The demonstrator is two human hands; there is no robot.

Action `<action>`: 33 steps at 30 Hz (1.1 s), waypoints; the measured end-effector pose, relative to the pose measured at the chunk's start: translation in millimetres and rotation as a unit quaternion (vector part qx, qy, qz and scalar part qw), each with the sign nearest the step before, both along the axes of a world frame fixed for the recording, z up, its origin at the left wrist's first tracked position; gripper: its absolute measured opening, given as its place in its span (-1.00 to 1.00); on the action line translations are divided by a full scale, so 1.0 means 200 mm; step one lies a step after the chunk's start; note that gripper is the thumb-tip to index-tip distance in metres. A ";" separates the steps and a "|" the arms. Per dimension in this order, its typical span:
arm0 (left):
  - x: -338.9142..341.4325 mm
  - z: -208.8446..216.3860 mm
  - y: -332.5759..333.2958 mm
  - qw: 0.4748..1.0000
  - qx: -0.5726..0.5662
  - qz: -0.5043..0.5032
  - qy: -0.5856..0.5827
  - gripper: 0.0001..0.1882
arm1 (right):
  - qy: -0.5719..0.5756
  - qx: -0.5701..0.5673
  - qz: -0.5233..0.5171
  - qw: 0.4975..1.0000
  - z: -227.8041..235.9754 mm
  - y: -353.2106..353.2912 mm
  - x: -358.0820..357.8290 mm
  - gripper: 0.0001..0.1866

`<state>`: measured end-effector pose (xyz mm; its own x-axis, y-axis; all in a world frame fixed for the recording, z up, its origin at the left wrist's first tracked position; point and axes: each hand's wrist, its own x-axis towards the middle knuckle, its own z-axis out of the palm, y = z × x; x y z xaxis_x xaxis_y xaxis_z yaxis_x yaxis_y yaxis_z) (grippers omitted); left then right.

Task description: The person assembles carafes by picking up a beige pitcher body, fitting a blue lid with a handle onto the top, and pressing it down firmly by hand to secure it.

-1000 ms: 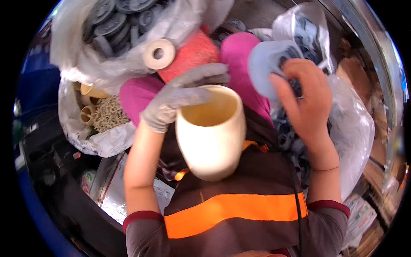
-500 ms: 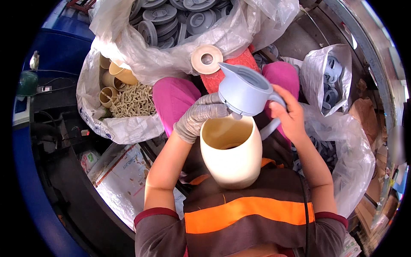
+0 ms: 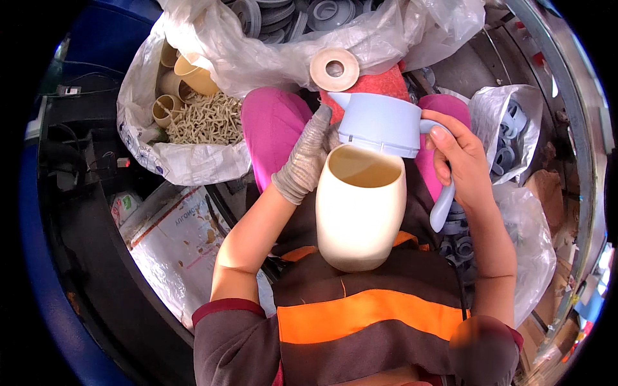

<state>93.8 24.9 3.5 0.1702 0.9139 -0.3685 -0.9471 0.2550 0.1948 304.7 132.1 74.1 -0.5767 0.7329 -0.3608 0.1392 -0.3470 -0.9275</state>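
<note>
My right hand [image 3: 462,161] grips the curved handle of a light-blue spouted jug top [image 3: 381,122]. This top sits level over the far rim of a cream, barrel-shaped jug body [image 3: 359,222], its spout pointing left; whether the two touch all round I cannot tell. The body stands upright in my lap against my apron, its mouth partly uncovered toward me. My left hand [image 3: 304,161], in a grey glove, lies against the body's upper left side. Its thumb points up beside the spout, and its other fingers are partly hidden behind the rim.
Beyond my knees, a large clear plastic bag [image 3: 257,71] holds grey round lids [image 3: 328,13]. A cream ring [image 3: 334,69] lies beside it on a red cloth [image 3: 380,85]. At left, a white sack [image 3: 193,157] contains cream cups and short beige pieces [image 3: 206,121]. Bags of blue-grey parts [image 3: 510,122] stand at right.
The jug top has come down from a tilted hold to a level position over the body's far rim. My left hand has shifted from beneath it to the body's side. The view has shifted slightly.
</note>
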 end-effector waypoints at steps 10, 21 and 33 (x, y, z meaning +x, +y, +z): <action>0.00 -0.06 0.00 0.999 -0.026 0.032 -0.001 -0.27 | -0.015 0.008 0.004 1.000 -0.01 0.00 -0.05 -0.64; 0.00 -0.08 0.00 0.999 -0.028 0.029 0.008 -0.17 | 0.000 0.001 0.014 1.000 -0.07 0.01 -0.07 -0.64; -0.01 -0.07 -0.07 0.969 0.115 -0.044 0.216 -0.13 | -0.048 0.190 0.037 0.980 -0.19 -0.05 -0.06 -0.71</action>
